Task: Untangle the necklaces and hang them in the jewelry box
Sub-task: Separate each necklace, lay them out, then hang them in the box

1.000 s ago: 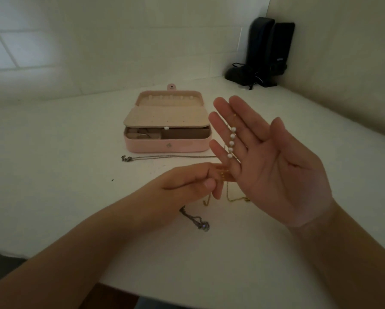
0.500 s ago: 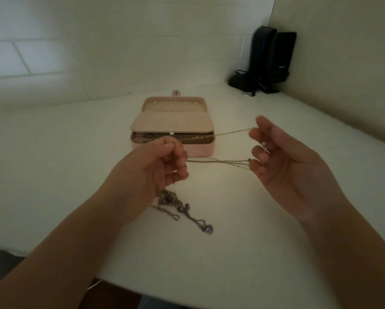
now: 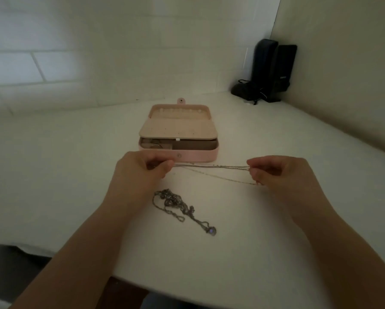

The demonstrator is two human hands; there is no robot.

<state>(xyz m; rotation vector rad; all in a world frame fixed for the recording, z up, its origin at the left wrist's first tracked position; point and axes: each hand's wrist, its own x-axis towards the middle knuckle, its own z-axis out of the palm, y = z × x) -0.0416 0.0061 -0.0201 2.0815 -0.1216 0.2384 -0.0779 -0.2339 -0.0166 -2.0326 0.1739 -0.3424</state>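
A thin chain necklace (image 3: 211,169) is stretched sideways between my hands, just in front of the pink jewelry box (image 3: 196,156). My left hand (image 3: 142,172) pinches its left end, and my right hand (image 3: 276,172) pinches the right end with curled fingers. A second strand sags lower toward my right hand. A tangled heap of dark silver chains (image 3: 176,202) with a blue-stoned pendant (image 3: 211,230) lies on the white table nearer me. The box stands open, its lid showing a row of small hooks (image 3: 179,111) and a flap folded over the tray.
Two black speakers (image 3: 270,72) with cables stand in the far right corner against the walls. The white table (image 3: 53,175) ends in a near edge below my forearms. The back wall is tiled.
My hands have spread farther apart and dropped toward the table, pulling the chain out straight. One second ago my right palm was flat and open with a beaded strand over its fingers.
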